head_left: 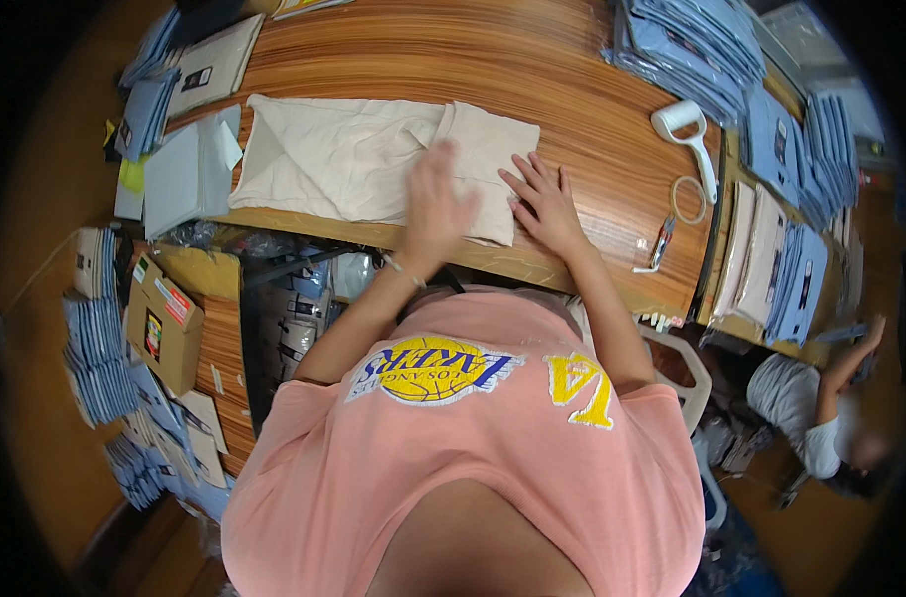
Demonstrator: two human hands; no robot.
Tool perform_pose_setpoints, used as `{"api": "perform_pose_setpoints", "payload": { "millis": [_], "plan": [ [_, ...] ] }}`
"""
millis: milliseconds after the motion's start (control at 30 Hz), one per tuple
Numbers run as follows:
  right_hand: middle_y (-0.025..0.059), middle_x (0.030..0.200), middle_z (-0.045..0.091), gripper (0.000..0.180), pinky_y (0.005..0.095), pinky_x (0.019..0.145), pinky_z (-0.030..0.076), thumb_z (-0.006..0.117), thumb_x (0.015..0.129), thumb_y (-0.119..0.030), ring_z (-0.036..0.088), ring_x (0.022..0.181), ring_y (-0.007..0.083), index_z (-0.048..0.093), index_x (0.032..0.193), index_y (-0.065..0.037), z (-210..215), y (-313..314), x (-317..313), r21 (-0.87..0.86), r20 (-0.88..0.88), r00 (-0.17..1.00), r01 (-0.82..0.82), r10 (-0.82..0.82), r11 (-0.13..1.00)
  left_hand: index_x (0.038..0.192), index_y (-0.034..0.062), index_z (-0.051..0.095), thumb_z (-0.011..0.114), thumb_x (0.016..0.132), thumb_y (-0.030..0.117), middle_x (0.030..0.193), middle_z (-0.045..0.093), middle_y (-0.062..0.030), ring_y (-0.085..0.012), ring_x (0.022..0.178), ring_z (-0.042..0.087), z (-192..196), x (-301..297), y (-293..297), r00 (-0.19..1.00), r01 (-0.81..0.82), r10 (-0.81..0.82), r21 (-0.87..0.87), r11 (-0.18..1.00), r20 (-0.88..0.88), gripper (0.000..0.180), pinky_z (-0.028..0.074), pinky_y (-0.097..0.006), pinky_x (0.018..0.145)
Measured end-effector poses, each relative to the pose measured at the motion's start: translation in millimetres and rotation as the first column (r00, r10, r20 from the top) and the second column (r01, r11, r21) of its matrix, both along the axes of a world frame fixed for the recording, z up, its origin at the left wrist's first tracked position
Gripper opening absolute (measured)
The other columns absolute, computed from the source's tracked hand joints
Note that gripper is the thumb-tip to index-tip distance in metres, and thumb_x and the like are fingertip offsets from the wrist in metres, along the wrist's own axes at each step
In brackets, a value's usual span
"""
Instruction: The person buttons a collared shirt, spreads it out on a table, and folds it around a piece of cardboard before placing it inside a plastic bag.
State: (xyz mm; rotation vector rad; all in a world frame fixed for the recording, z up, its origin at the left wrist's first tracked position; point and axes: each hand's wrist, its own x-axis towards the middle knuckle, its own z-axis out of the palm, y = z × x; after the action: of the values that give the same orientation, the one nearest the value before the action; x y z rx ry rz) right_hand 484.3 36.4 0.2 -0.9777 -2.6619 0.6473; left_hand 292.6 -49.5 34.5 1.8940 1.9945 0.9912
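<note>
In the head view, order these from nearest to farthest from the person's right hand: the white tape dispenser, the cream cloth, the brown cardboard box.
1. Cream cloth: under the right hand, which lies flat on its right end.
2. White tape dispenser: on the table, farther right.
3. Brown cardboard box: far left, below the table edge.

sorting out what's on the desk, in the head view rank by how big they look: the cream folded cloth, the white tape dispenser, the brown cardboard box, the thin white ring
1. Cream folded cloth, under both hands.
2. Brown cardboard box; it sits lower than the desk, so true size is unsure.
3. White tape dispenser.
4. Thin white ring, though it looks close to the dispenser's head.
</note>
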Motion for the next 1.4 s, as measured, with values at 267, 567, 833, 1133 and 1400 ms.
{"api": "perform_pose_setpoints", "payload": {
  "millis": [267, 567, 833, 1133, 1400],
  "plan": [
    [0.0084, 0.141, 0.034, 0.063, 0.0589, 0.105, 0.014, 0.060, 0.074, -0.015, 0.027, 0.133, 0.0284, 0.041, 0.133, -0.027, 19, 60, 2, 0.297, 0.124, 0.969, -0.242, 0.214, 0.923, 0.138, -0.0056, 0.018, 0.064, 0.073, 0.039, 0.146, 0.013, -0.0240, -0.0399, 0.136, 0.010, -55, 42, -23, 0.960, -0.016, -0.031, -0.166, 0.986, -0.279, 0.092, 0.012, -0.055, 0.106],
    [0.0085, 0.122, 0.053, 0.040, 0.0382, 0.097, 0.036, 0.055, 0.078, -0.012, 0.050, 0.112, 0.0259, 0.056, 0.116, -0.020, 41, 109, -59, 0.145, 0.329, 0.657, -0.745, 0.678, 0.651, 0.138, -0.0021, 0.024, 0.048, 0.088, 0.029, 0.145, 0.015, -0.0258, -0.0375, 0.137, 0.008, -15, 31, -42, 0.968, -0.063, 0.148, -0.376, 0.925, 0.202, 0.064, 0.011, -0.054, 0.107],
    [0.0122, 0.095, 0.064, 0.038, 0.0339, 0.079, 0.045, 0.051, 0.070, -0.002, 0.058, 0.087, 0.0256, 0.060, 0.106, -0.003, 124, 100, -68, -0.647, 0.066, 0.797, -0.424, 0.600, 0.634, 0.137, 0.0019, 0.029, 0.037, 0.094, 0.032, 0.136, 0.040, -0.0120, -0.0202, 0.124, 0.042, 37, -53, -59, -0.060, 0.535, 0.440, -0.343, 0.772, 0.896, 0.053, 0.032, -0.038, 0.104],
    [0.0079, 0.084, 0.059, 0.054, 0.0234, 0.069, 0.045, 0.069, 0.079, -0.021, 0.055, 0.079, 0.0123, 0.044, 0.123, 0.000, -3, 128, -114, -0.754, -0.283, 0.920, -0.040, -0.269, 0.655, 0.138, 0.0082, 0.029, 0.042, 0.093, 0.027, 0.131, 0.044, -0.0135, -0.0192, 0.105, 0.055, -9, -169, -16, 0.369, -0.085, 0.459, -0.463, 0.882, 0.808, 0.051, 0.044, -0.031, 0.086],
    [0.0020, 0.077, 0.061, 0.017, 0.0219, 0.054, 0.042, 0.067, 0.079, -0.016, 0.053, 0.061, 0.0078, 0.062, 0.089, -0.005, 32, 127, -144, -0.912, 0.020, 0.943, 0.153, -0.333, 0.380, 0.104, 0.0023, 0.058, 0.055, 0.083, 0.008, 0.095, 0.060, -0.0136, -0.0263, 0.073, 0.058, -40, -142, -2, 0.870, -0.348, 0.380, -0.153, 0.925, 0.314, 0.022, 0.046, -0.033, 0.068]
  ]
}}
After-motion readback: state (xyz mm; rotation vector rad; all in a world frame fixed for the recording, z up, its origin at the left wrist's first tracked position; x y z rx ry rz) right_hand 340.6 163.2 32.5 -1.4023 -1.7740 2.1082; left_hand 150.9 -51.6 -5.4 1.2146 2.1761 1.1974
